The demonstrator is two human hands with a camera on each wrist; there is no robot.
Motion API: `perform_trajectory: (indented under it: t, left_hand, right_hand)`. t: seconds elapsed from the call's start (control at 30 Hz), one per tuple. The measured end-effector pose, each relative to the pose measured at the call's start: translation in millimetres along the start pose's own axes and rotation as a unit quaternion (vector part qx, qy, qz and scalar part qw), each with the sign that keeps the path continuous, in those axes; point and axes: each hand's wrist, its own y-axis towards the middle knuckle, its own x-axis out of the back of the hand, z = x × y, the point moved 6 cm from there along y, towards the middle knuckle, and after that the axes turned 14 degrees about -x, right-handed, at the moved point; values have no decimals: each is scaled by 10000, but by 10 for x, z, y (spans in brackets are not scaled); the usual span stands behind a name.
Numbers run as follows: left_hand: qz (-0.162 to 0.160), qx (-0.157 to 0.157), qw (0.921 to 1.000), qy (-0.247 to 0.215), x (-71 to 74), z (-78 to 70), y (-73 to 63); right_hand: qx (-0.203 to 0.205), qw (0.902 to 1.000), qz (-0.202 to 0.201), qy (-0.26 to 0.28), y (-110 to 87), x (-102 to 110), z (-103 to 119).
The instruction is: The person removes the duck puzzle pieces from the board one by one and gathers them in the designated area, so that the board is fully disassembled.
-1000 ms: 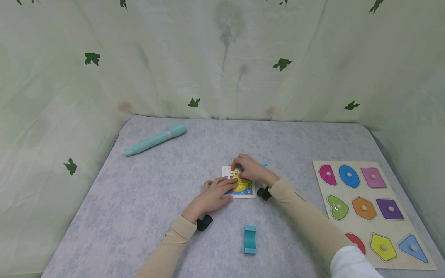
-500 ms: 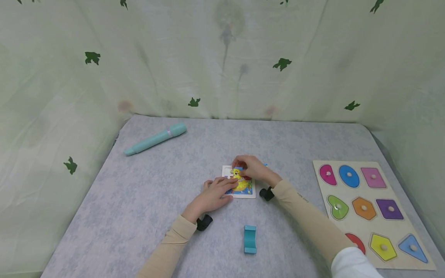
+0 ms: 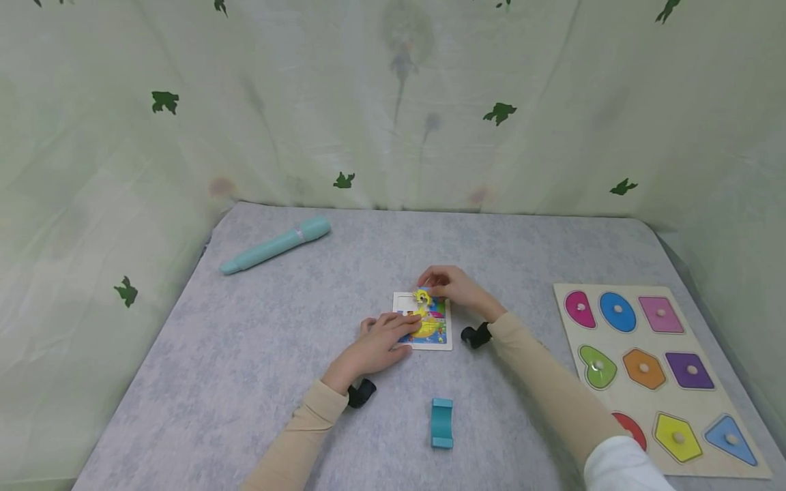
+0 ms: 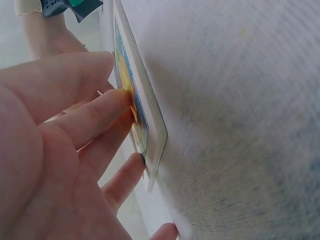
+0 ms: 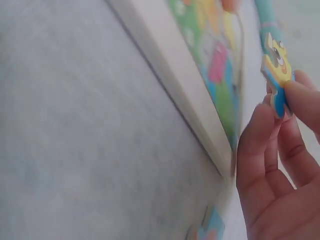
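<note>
At puzzle [image 3: 436, 327] | right hand [image 3: 456, 285] pinches piece [image 5: 280, 70] | spread left hand [image 3: 377, 339] partly hides puzzle (shape board [image 3: 669, 401] rightward)

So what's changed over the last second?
The right hand has shifted rightward and away from the wearer, taking the yellow puzzle piece along, now held clear of the puzzle tray. Nothing was let go. Unchanged: the left hand on the puzzle, the teal wand, the teal bracket and the shape board.

The left hand [image 4: 67, 145] touches the picture side of a puzzle [image 4: 149, 117]; beyond that hand, partly hidden, is the right hand [image 4: 65, 42].
</note>
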Motion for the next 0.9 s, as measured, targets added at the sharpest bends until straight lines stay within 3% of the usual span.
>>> perform_trajectory:
  t: [0.37,0.63,0.9]
  left_hand:
    - [28,11,10000,-46,-2,2,3]
    - [-50,-26,10000,-77,-4,4,-10]
    - [-80,-50,9999,-90,-1,0,-11]
  right_hand:
    - [-418,9961,75,769,-187,443,-226]
    - [-837,9947,-106,593,-336,700,-496]
    - [-944,9949,-280,234,-413,835,-665]
